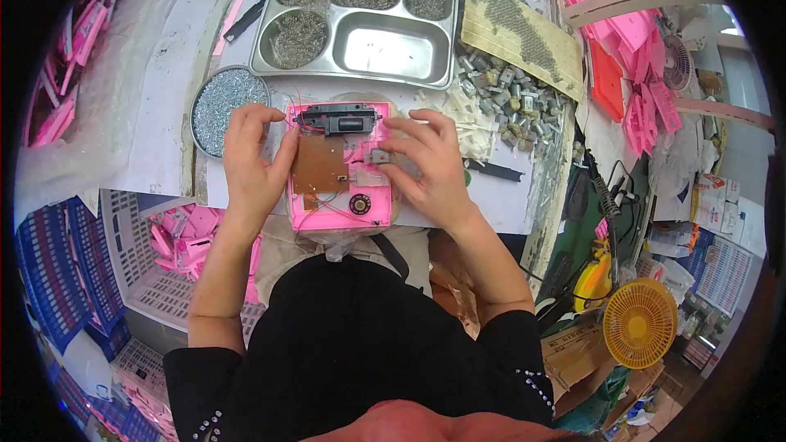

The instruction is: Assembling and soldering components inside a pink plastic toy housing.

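Observation:
A pink plastic housing (pixel 304 217) lies open on the bench in front of me. Inside it sit a brown circuit board (pixel 319 165), a black battery holder (pixel 342 119) along the far edge, thin red wires and a small round black part (pixel 359 204). My left hand (pixel 252 160) grips the housing's left edge, thumb against the board. My right hand (pixel 430 164) rests on the housing's right side and pinches a small grey motor (pixel 381 156) between thumb and fingers.
A steel divided tray (pixel 446 41) holding screws and springs stands behind the housing. A round tin of screws (pixel 223 102) is at the left, a pile of small motors (pixel 508 94) at the right. Pink housings fill crates at left and far right. A yellow fan (pixel 639 323) stands lower right.

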Demonstrator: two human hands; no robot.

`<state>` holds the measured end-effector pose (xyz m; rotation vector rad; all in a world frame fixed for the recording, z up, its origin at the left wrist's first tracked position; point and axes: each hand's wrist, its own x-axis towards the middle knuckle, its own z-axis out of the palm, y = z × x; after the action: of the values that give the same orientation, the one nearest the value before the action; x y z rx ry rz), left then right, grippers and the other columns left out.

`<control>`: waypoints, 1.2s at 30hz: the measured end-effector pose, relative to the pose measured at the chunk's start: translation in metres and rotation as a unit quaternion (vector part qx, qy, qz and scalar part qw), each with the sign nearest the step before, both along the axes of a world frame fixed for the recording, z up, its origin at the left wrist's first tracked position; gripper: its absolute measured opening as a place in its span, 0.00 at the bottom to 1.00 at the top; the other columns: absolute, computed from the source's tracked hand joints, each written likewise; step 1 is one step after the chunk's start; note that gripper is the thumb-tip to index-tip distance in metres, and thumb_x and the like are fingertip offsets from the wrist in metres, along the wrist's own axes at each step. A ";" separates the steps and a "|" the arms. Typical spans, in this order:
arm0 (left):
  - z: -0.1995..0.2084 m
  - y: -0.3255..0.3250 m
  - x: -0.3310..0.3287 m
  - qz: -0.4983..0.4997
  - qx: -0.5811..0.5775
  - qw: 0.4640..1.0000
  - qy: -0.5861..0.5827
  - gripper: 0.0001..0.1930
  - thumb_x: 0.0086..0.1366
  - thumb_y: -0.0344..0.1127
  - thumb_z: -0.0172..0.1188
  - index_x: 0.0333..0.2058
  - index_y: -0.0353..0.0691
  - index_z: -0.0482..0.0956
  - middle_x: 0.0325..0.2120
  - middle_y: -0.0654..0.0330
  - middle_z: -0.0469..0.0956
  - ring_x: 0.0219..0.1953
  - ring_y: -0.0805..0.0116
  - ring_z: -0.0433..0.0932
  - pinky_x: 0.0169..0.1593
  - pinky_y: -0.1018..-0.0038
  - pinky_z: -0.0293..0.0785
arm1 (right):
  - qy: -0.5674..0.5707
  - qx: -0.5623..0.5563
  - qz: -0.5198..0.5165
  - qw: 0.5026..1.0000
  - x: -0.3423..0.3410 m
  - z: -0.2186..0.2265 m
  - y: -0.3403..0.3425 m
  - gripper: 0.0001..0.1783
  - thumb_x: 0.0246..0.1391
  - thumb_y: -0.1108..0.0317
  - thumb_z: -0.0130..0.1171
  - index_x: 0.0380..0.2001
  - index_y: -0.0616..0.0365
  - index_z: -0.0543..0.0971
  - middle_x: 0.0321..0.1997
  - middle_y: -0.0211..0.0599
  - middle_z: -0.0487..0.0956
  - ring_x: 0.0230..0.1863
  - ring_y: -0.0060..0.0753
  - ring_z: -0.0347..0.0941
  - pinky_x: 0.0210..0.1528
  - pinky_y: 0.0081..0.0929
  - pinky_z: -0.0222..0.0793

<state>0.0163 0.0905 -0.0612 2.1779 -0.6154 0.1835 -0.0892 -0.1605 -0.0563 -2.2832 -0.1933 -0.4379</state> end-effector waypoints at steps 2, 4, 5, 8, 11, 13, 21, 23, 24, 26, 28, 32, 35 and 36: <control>-0.007 0.004 -0.002 -0.004 -0.018 1.000 -0.001 0.12 0.59 0.29 0.68 0.41 0.37 0.78 0.40 0.55 0.76 0.40 0.59 0.75 0.40 0.67 0.71 | 0.023 -0.013 -0.003 1.000 0.006 -0.001 0.001 0.17 0.41 0.70 0.74 0.40 0.53 0.85 0.54 0.36 0.79 0.59 0.51 0.65 0.62 0.44 0.62; -0.008 0.006 -0.004 0.003 -0.027 1.000 0.013 0.12 0.59 0.29 0.68 0.41 0.37 0.78 0.40 0.55 0.76 0.40 0.59 0.75 0.40 0.67 0.71 | 0.060 -0.011 -0.010 0.998 0.009 -0.006 0.002 0.18 0.41 0.66 0.75 0.40 0.49 0.86 0.56 0.35 0.76 0.60 0.49 0.61 0.63 0.46 0.57; -0.008 0.006 -0.004 0.006 -0.032 0.999 0.020 0.12 0.59 0.28 0.67 0.41 0.37 0.78 0.41 0.54 0.76 0.40 0.58 0.75 0.40 0.67 0.72 | 0.067 -0.015 -0.013 0.998 0.010 -0.005 0.002 0.17 0.41 0.67 0.75 0.39 0.49 0.86 0.56 0.36 0.75 0.60 0.51 0.60 0.64 0.46 0.57; -0.007 0.006 -0.002 0.012 -0.022 0.999 0.029 0.11 0.60 0.29 0.67 0.41 0.37 0.79 0.40 0.54 0.77 0.41 0.57 0.76 0.42 0.66 0.71 | 0.085 -0.024 -0.019 0.996 0.012 -0.001 0.005 0.14 0.41 0.67 0.74 0.36 0.50 0.86 0.58 0.38 0.74 0.61 0.56 0.58 0.64 0.47 0.57; -0.009 0.005 0.001 0.011 -0.011 1.000 0.008 0.11 0.60 0.31 0.67 0.41 0.37 0.79 0.40 0.53 0.77 0.43 0.55 0.77 0.44 0.63 0.71 | 0.098 -0.038 -0.021 0.994 0.012 0.003 0.006 0.14 0.42 0.65 0.74 0.36 0.50 0.87 0.62 0.40 0.73 0.63 0.58 0.57 0.66 0.47 0.58; -0.007 0.003 0.003 0.014 -0.003 1.000 0.017 0.12 0.61 0.33 0.67 0.41 0.37 0.80 0.40 0.53 0.78 0.43 0.54 0.77 0.46 0.62 0.70 | 0.098 -0.060 -0.013 0.993 0.013 0.005 0.003 0.14 0.43 0.65 0.74 0.37 0.50 0.88 0.65 0.41 0.72 0.64 0.59 0.57 0.67 0.48 0.58; -0.003 -0.005 0.013 0.010 -0.006 0.999 0.037 0.12 0.62 0.36 0.68 0.41 0.34 0.84 0.34 0.52 0.79 0.37 0.53 0.80 0.42 0.63 0.73 | 0.120 -0.061 0.003 0.991 0.014 0.002 -0.004 0.14 0.44 0.65 0.75 0.38 0.47 0.89 0.69 0.40 0.70 0.67 0.56 0.56 0.70 0.49 0.54; -0.007 -0.008 0.015 0.004 -0.044 0.998 0.046 0.11 0.62 0.35 0.68 0.40 0.34 0.84 0.33 0.52 0.79 0.35 0.55 0.80 0.40 0.65 0.73 | 0.099 -0.053 -0.002 0.994 0.016 0.005 -0.004 0.15 0.43 0.65 0.75 0.38 0.49 0.88 0.66 0.40 0.72 0.66 0.56 0.58 0.68 0.49 0.55; -0.008 -0.008 0.015 0.001 -0.063 0.995 0.074 0.11 0.63 0.35 0.67 0.39 0.34 0.84 0.33 0.53 0.79 0.35 0.57 0.80 0.40 0.66 0.73 | 0.083 -0.045 -0.010 0.996 0.018 0.012 -0.004 0.16 0.42 0.65 0.75 0.38 0.50 0.87 0.64 0.41 0.73 0.64 0.57 0.59 0.67 0.49 0.57; -0.009 -0.007 0.016 -0.004 -0.102 0.986 0.130 0.09 0.63 0.33 0.67 0.39 0.34 0.85 0.33 0.54 0.79 0.35 0.61 0.79 0.40 0.68 0.73 | 0.034 -0.045 -0.017 0.998 0.025 0.023 -0.003 0.18 0.39 0.66 0.76 0.38 0.52 0.86 0.59 0.42 0.75 0.62 0.56 0.62 0.65 0.49 0.60; -0.012 -0.007 0.017 -0.012 -0.136 0.979 0.154 0.07 0.63 0.31 0.67 0.37 0.34 0.85 0.33 0.56 0.79 0.35 0.64 0.79 0.40 0.71 0.73 | -0.003 -0.087 0.004 0.996 0.035 0.033 0.011 0.18 0.38 0.66 0.75 0.38 0.52 0.86 0.59 0.42 0.75 0.62 0.56 0.63 0.64 0.49 0.61; -0.011 -0.004 0.013 -0.035 -0.185 0.972 0.138 0.05 0.62 0.28 0.67 0.37 0.35 0.85 0.32 0.57 0.79 0.35 0.67 0.77 0.40 0.73 0.72 | -0.018 -0.118 0.044 0.992 0.066 0.027 0.052 0.18 0.38 0.68 0.72 0.37 0.54 0.85 0.58 0.44 0.76 0.63 0.59 0.62 0.63 0.52 0.63; -0.006 -0.001 0.008 -0.049 -0.170 0.980 0.093 0.05 0.61 0.28 0.68 0.35 0.35 0.86 0.33 0.57 0.79 0.36 0.68 0.77 0.40 0.73 0.72 | -0.030 -0.129 0.054 0.990 0.076 0.018 0.066 0.14 0.39 0.69 0.71 0.33 0.57 0.85 0.59 0.44 0.76 0.64 0.60 0.63 0.63 0.54 0.63; -0.007 0.003 0.006 -0.051 -0.171 0.980 0.085 0.05 0.61 0.28 0.68 0.36 0.36 0.86 0.33 0.57 0.79 0.35 0.68 0.77 0.40 0.73 0.72 | -0.045 -0.135 0.059 0.988 0.078 0.013 0.068 0.13 0.39 0.69 0.70 0.32 0.57 0.85 0.59 0.43 0.76 0.64 0.60 0.63 0.62 0.55 0.63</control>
<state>0.0219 0.0930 -0.0678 1.8038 -0.5521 0.0418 -0.0116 -0.0923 -0.0429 -2.5013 -0.4561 -0.4773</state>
